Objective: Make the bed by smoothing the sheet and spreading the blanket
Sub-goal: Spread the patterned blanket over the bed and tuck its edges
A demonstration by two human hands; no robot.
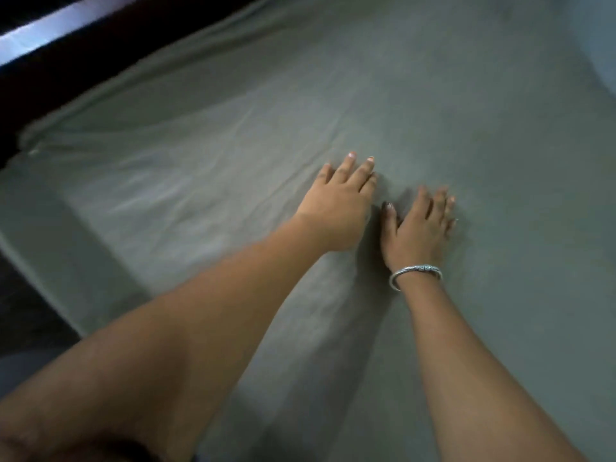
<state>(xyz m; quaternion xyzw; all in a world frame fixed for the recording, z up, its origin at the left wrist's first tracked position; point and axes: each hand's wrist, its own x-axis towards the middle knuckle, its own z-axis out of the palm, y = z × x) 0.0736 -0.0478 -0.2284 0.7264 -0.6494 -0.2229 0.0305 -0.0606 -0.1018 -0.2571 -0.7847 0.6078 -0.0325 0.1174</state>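
Head view: a grey-green sheet (433, 95) covers the bed, with both hands flat on it, well away from the bed corner (28, 150) and toward the middle of the mattress. The left hand (336, 208) is palm down with straight fingers, pressing the cloth and gripping nothing. The right hand (420, 228), bracelet (416, 271) on its wrist, is the same: fingers spread, released, lying just beside the left hand on the side far from the corner. Creases (173, 181) run across the sheet between the corner and the hands. Farther from the corner the cloth looks mostly flat, though blur hides fine wrinkles.

Judgement: the smoothing step is in hand and partly done, with the corner-side folds left. The sheet edge at the corner looks bunched and may need tucking. No blanket is in view, so spreading looks not yet begun. The task is likely in its first half.
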